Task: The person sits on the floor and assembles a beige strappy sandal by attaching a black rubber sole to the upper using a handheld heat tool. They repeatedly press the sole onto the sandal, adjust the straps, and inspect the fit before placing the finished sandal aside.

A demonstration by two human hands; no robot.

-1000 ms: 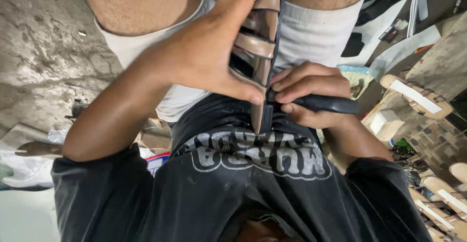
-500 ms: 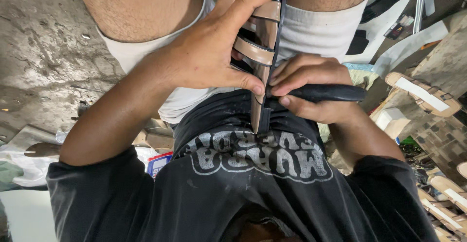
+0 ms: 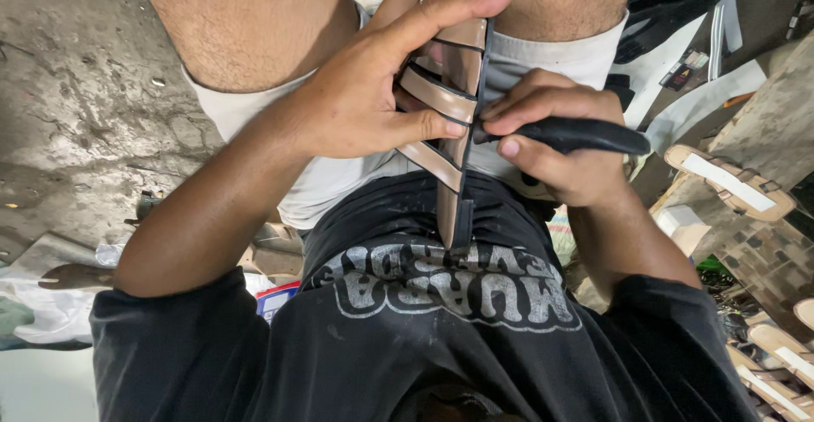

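My left hand (image 3: 373,91) grips a tan strappy sandal (image 3: 454,125) held on edge over my lap, fingers wrapped across its straps and thumb pressed on one strap. Its dark sole edge runs down towards my black shirt. My right hand (image 3: 555,146) is closed around the black handle of a tool (image 3: 585,135), whose working end meets the sandal's sole edge. The tool's tip is hidden behind the sandal and my fingers. I sit with bare knees and light shorts.
Rough concrete floor (image 3: 76,100) lies to the left. Several more tan sandals (image 3: 729,180) with white straps are piled at the right. White plastic and scraps (image 3: 42,303) lie at the lower left, black and white pieces (image 3: 704,15) at the upper right.
The view has shifted so the sandal and both hands sit slightly higher. My left fingers have spread further across the straps. The right hand keeps the tool against the sole edge.
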